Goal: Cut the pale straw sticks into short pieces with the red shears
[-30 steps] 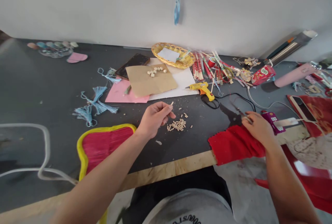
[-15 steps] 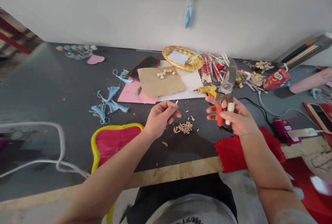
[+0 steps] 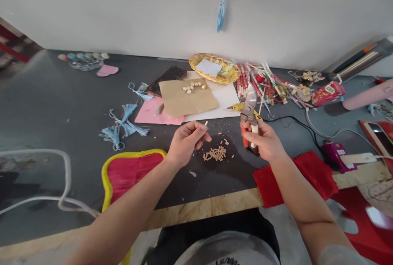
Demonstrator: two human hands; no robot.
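My left hand (image 3: 190,140) pinches a short, pale piece of stick (image 3: 206,123) between thumb and fingers, its tip poking out. My right hand (image 3: 263,140) is wrapped round pruning shears (image 3: 250,99) with one red and one white handle, blades pointing up. Behind the shears a thin pale stick (image 3: 262,101) slants upward; I cannot tell whether it lies on the table or is in that hand. On the dark table between my hands lies a small heap of cut stick pieces (image 3: 216,153), with a few scattered around it.
Beyond are brown paper (image 3: 187,103) with pale beads (image 3: 194,86), a wicker basket (image 3: 196,72), a yellow glue gun (image 3: 236,107) and wrapped sticks (image 3: 242,79). Blue tassels (image 3: 125,122) and a yellow-edged pink item (image 3: 132,171) lie left; red cloth (image 3: 316,175) lies right.
My right hand has brought the shears leftward, nearer my left hand, and their blades look more upright. My left hand still pinches the small piece. The view has shifted slightly.
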